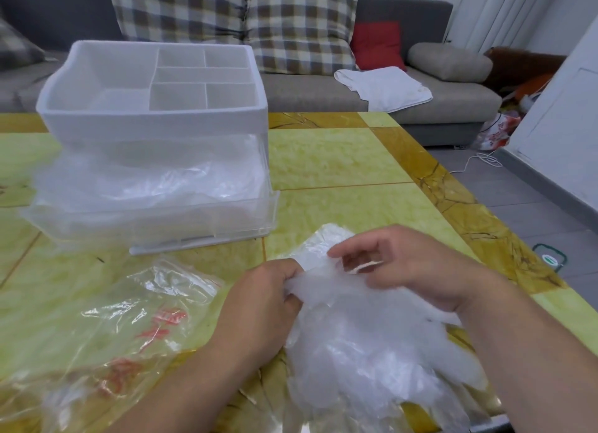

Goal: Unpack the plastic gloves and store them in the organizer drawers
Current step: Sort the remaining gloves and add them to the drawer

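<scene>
A stack of clear plastic gloves (365, 345) lies on the yellow table in front of me. My left hand (262, 306) grips the stack's left edge with curled fingers. My right hand (398, 264) hovers over its top end, fingers curled and pinching a glove layer. The white organizer (152, 109) stands at the back left, its top tray divided into compartments. Its clear lower drawer (155, 212) is pulled out and holds crumpled clear gloves.
An empty clear packaging bag (106, 329) with red print lies at the left front. The table's right edge (504, 238) drops to a grey floor. A sofa with checked cushions, a red cushion and a white cloth (385, 86) stands behind.
</scene>
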Demonstrator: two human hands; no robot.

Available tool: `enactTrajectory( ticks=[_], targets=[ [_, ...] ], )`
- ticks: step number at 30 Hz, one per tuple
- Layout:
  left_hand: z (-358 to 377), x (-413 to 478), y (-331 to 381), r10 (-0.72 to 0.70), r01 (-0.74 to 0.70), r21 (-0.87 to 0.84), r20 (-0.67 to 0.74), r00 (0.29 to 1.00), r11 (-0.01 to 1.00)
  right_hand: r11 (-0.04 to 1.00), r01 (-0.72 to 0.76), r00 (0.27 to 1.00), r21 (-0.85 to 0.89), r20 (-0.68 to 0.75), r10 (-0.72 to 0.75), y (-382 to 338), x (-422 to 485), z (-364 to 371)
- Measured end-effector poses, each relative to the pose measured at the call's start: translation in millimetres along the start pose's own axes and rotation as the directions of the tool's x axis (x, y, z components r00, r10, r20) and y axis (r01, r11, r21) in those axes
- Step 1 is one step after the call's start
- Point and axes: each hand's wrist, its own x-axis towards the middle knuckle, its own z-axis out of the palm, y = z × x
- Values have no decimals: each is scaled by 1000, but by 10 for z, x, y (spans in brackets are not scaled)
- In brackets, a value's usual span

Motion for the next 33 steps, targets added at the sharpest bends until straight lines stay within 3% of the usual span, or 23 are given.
enactTrajectory(
  ticks=[2, 4, 5, 9, 13, 16, 22, 25, 29, 33],
  targets=[
    [-6, -1, 13, -10, 10, -16, 5, 1000, 1000, 995, -26, 969, 92, -241, 48, 74, 154, -55],
    [-14, 1, 7, -7, 8, -28, 20, 1000, 1000, 980, -135, 873, -147, -486, 48, 238, 371, -21],
    [-20, 2, -2, 2, -1, -35, 26, 1000, 999, 944, -196, 868, -267, -495, 41, 305, 467, 23],
    [-15, 8, -34, 36, -29, -97, 78, 996, 995, 768, -335, 916, -546, -381, 129, 371, 636, 157],
    [43, 12, -75, 102, -96, -74, 78, 992, 993, 771, -363, 871, -523, -485, 81, 331, 633, 174],
    [80, 9, -121, 158, -157, -11, 60, 986, 987, 824, -253, 885, -507, -466, -15, 258, 562, 115],
    [56, 28, -120, 235, -224, 103, -109, 966, 969, 966, -24, 967, -256, -251, -42, -70, 273, 83],
    [-5, 34, -78, 211, -209, 45, -45, 976, 977, 993, 44, 989, -111, -136, -59, -153, 172, 114],
    [-59, 66, -22, 164, -165, -56, -22, 986, 985, 994, 74, 993, 81, -101, -65, -197, 70, 89],
    [-75, 57, 47, -5, -6, -208, -53, 999, 978, 998, 69, 998, -7, 4, -69, -147, -54, -82]
  ],
)
